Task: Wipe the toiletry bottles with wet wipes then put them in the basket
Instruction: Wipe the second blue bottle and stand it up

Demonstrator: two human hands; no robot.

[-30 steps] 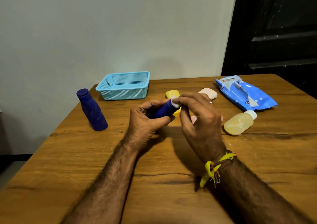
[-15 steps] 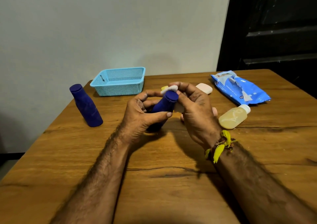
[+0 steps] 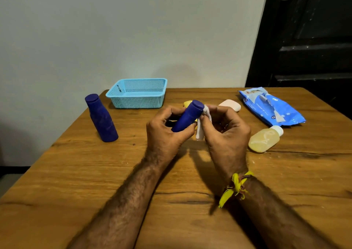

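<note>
We are wiping the small blue bottle (image 3: 187,118), gripped in our left hand (image 3: 167,132), with the wet wipe (image 3: 202,124) pinched by our right hand (image 3: 226,132), and it is probably heading for the basket (image 3: 138,93) next.

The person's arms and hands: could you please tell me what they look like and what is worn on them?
Both forearms are bare and hairy, with no sleeves in view. The right hand has a yellow thread band tied at the wrist, mixed with darker strands, its ends hanging loose. The left hand and wrist wear nothing.

We see two bare, hairy forearms — no sleeves. The right wrist (image 3: 236,180) wears a knotted yellow thread band (image 3: 233,188) — loose ends dangling, darker strands mixed in.
</note>
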